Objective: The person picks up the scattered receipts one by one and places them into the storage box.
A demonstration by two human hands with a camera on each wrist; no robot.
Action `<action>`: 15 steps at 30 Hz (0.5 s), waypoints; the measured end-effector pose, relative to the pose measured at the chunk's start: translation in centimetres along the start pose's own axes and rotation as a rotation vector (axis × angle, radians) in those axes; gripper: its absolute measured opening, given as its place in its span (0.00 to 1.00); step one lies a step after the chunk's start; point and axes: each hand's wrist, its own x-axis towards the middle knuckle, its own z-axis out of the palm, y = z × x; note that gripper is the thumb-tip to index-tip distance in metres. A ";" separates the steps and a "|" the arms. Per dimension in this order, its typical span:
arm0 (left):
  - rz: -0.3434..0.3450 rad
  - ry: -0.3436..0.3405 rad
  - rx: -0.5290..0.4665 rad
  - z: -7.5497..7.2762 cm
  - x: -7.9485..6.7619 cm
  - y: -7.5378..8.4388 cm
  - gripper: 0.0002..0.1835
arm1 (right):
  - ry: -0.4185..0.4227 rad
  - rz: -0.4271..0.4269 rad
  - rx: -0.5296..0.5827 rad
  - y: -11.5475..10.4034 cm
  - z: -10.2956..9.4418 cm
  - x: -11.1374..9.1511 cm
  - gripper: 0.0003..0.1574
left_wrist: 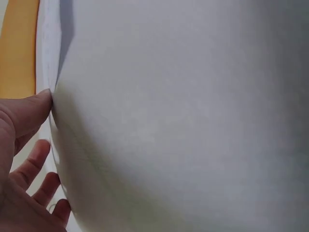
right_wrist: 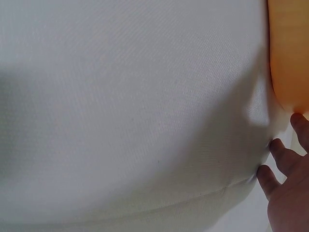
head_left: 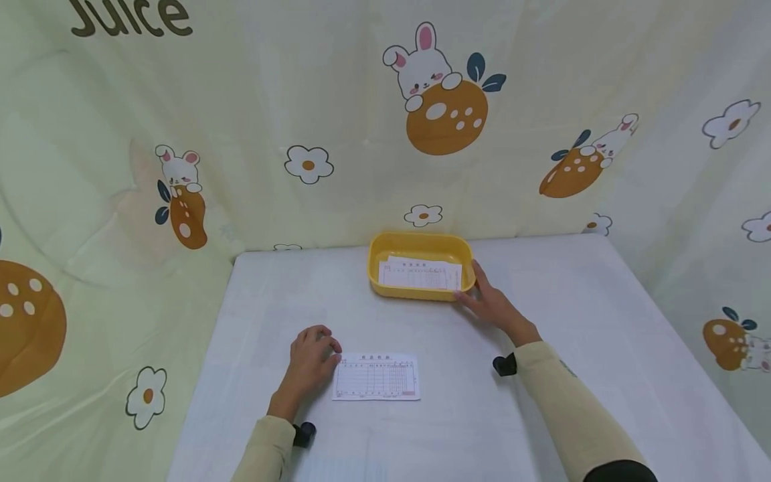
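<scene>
A white printed form [head_left: 376,377] with a ruled grid lies flat near the middle of the table. My left hand [head_left: 310,358] is at its left edge, thumb close to the upper left corner and fingers loosely bent; in the left wrist view the thumb [left_wrist: 41,104] is at a white edge and the other fingers are spread. Further back, a yellow tray [head_left: 391,292] contains similar white forms [head_left: 415,273], slightly askew on each other. My right hand [head_left: 496,308] touches the tray's right front corner, with thumb and fingers spread around it.
A white cloth covers the table [head_left: 289,288]. Behind and at both sides hangs a pale curtain [head_left: 337,87] printed with rabbits, fruit and flowers. The tray stands at the table's back edge, near the curtain.
</scene>
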 end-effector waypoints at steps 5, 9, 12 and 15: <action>-0.016 -0.002 -0.041 0.0 0.2 0.2 0.06 | 0.001 0.003 -0.001 0.1 0.0 0.0 0.69; -0.025 -0.015 -0.081 -0.3 0.4 0.4 0.07 | 0.002 0.009 -0.003 0.1 0.1 -0.1 0.68; -0.029 -0.014 -0.144 -0.7 0.6 0.6 0.07 | 0.004 0.012 -0.005 0.1 0.1 -0.1 0.68; -0.049 -0.030 -0.232 -1.2 0.8 0.8 0.07 | 0.004 0.012 -0.002 0.0 0.2 -0.1 0.68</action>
